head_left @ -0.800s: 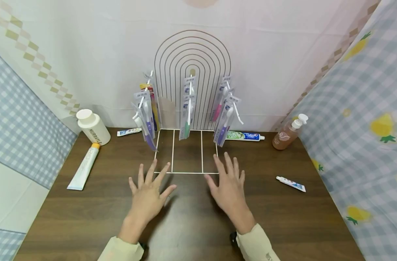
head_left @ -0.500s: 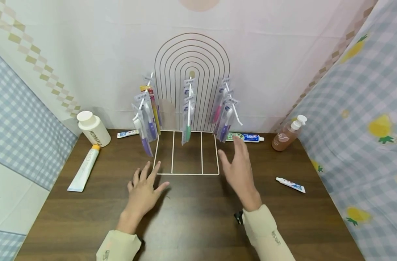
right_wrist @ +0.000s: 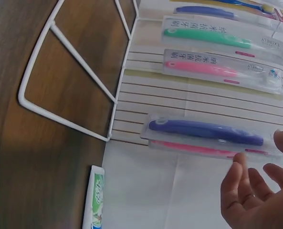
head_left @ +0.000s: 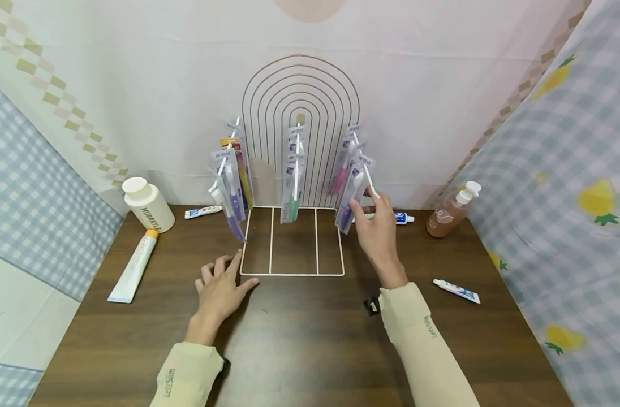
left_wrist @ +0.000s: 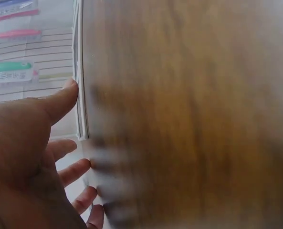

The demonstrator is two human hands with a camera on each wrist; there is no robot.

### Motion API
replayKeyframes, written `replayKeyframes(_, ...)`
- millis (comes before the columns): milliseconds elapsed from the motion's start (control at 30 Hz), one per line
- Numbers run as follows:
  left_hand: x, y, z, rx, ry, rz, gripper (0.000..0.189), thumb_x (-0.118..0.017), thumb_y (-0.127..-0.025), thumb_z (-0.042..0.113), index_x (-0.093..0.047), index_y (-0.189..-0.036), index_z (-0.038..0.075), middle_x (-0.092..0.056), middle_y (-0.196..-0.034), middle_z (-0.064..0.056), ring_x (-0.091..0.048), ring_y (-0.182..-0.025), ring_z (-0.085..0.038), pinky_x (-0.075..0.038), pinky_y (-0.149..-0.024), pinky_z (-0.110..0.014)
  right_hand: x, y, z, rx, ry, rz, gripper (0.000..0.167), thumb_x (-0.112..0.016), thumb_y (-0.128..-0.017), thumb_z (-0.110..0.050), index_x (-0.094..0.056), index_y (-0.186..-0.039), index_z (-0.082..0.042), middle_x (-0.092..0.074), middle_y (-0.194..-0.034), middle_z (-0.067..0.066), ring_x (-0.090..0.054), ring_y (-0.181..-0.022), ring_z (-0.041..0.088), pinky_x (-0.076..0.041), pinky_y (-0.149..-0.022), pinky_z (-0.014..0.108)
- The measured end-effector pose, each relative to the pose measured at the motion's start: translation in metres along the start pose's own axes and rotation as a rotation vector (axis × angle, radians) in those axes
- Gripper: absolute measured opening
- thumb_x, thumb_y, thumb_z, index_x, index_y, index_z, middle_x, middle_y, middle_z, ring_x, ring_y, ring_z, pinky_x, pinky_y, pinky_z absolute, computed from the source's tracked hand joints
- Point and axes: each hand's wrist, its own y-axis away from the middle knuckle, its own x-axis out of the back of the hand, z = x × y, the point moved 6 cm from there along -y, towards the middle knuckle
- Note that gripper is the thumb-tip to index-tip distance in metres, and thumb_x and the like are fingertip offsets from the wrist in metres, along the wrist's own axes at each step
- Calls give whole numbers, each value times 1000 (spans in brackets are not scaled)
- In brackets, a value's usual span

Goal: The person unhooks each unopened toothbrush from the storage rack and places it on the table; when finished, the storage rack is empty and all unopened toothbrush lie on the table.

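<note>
A white wire rack [head_left: 292, 275] holds packaged toothbrushes on several hooks. My right hand [head_left: 378, 234] is raised beside the front package on the right hook, a purple toothbrush [head_left: 346, 216]. In the right wrist view, the thumb and fingers of this hand [right_wrist: 260, 198] are spread near the head end of that purple toothbrush [right_wrist: 205, 131]; no firm grip shows. A pink toothbrush [head_left: 339, 180] hangs behind it. My left hand [head_left: 220, 291] is low over the table by the rack's front left corner, fingers loosely bent, holding nothing. A green toothbrush [head_left: 293, 207] hangs at the middle hook.
Purple toothbrushes [head_left: 233, 223] and a yellow-handled one hang at left. A white bottle [head_left: 148, 206], a white tube [head_left: 133, 268] and a small tube [head_left: 203, 212] lie left. Right are a pump bottle [head_left: 450, 213], a small tube [head_left: 456, 290] and a partly hidden toothpaste tube [head_left: 403, 218].
My right hand has moved from above the table, by the rack's front right corner, forward and up to the right hook's front package. My left hand has drawn slightly back, its fingers less spread.
</note>
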Motion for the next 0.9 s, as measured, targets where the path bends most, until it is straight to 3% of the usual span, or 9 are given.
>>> replayKeyframes(300, -1, -6, 1, -3, -20, 20, 83, -74, -109, 49, -43, -177, 15, -40, -167, -27, -35, -134, -55, -35, -97, -66, 2, -3, 0, 27, -7, 75, 22, -74, -109, -12, -81, -121, 5, -80, -125, 25, -78, -94, 44, -48, -72, 14)
replayKeyframes(500, 0, -7, 3, 26, -4, 13, 78, -74, -109, 44, -46, -176, 16, -40, -167, -26, -34, -134, -54, -33, -100, -68, 7, -2, -3, 16, -19, 103, 24, -72, -111, -11, -82, -123, 8, -83, -123, 26, -74, -85, 35, -47, -67, 13)
replayKeyframes(733, 4, -6, 7, 64, 1, 11, 76, -74, -111, 41, -46, -176, 16, -41, -166, -25, -35, -134, -52, -33, -101, -66, 19, -2, 1, -43, -88, 125, 21, -70, -114, -11, -81, -122, 4, -80, -110, 28, -64, -70, -2, -48, -61, 14)
replayKeyframes(900, 4, -7, 9, 77, -2, -5, 76, -73, -112, 42, -44, -177, 17, -40, -168, -24, -34, -136, -52, -33, -104, -67, 26, 0, 15, -83, -102, 121, 21, -65, -114, -9, -79, -117, 7, -77, -106, 29, -63, -71, -3, -50, -64, 13)
